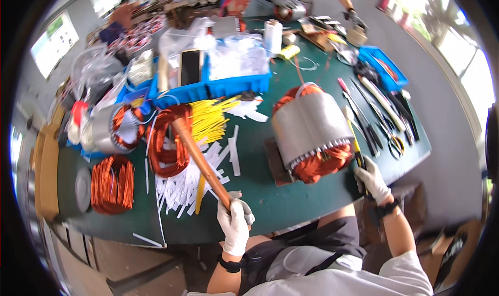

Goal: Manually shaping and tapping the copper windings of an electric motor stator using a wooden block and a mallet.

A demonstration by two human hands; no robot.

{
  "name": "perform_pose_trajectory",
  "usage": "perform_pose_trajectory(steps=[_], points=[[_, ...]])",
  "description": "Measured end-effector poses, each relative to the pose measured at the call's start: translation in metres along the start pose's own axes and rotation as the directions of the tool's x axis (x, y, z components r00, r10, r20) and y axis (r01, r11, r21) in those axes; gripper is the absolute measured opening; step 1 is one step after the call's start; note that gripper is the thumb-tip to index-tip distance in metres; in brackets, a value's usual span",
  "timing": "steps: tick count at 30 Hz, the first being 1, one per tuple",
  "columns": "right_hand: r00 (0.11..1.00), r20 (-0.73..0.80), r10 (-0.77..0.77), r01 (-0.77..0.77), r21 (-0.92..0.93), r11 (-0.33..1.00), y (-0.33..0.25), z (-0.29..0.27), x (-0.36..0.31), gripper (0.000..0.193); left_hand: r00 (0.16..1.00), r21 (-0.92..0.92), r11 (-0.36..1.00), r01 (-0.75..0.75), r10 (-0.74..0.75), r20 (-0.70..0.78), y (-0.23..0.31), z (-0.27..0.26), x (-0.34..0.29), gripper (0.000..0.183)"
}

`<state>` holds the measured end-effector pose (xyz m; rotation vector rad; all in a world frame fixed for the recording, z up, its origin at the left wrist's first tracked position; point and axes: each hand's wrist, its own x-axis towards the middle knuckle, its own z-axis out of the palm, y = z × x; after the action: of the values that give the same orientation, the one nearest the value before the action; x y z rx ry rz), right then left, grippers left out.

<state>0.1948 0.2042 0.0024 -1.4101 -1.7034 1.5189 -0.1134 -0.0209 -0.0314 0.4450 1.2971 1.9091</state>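
Observation:
My left hand, in a white glove, is closed around the lower end of a wooden rod. The rod slants up and left over white paper strips, its far end at a coil of orange-red copper wire. My right hand, also gloved, grips a slim tool with a yellow and black handle; its upper end lies beside the metal motor stator. The stator rests tilted on a dark block, with copper windings bulging from its near end.
Scissors and several long tools lie right of the stator. Yellow strips, blue bins, a smaller stator and another wire coil occupy the left and back. A co-worker's gloved hand touches a part across the green table.

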Motion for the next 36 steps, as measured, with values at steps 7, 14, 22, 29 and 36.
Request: perform_pose_trajectory(steps=[7,14,22,29,36], points=[[1.0,-0.006,-0.005,0.005,0.034,0.999,0.004,-0.004,-0.004,0.036,0.995,0.098,0.99,-0.1,0.102,-0.014,-0.006,0.008,0.0,0.016],[0.999,0.016,-0.03,0.029,0.063,0.998,0.013,-0.006,-0.004,0.034,0.961,0.39,0.886,-0.25,0.276,-0.012,0.001,0.032,-0.007,0.053],[0.996,0.038,-0.075,0.068,0.157,0.985,0.03,-0.009,0.004,0.035,0.664,0.898,0.052,-0.437,0.691,0.284,0.012,0.135,0.014,0.063],[0.994,0.06,-0.088,0.074,0.213,0.974,0.03,-0.016,0.002,0.029,0.708,0.791,-0.434,-0.431,0.381,0.594,0.045,0.134,0.021,0.051],[0.993,0.066,-0.1,0.085,0.198,0.977,0.031,-0.016,0.003,0.023,0.518,0.321,-0.786,-0.529,0.001,0.855,0.09,0.177,0.021,0.03]])
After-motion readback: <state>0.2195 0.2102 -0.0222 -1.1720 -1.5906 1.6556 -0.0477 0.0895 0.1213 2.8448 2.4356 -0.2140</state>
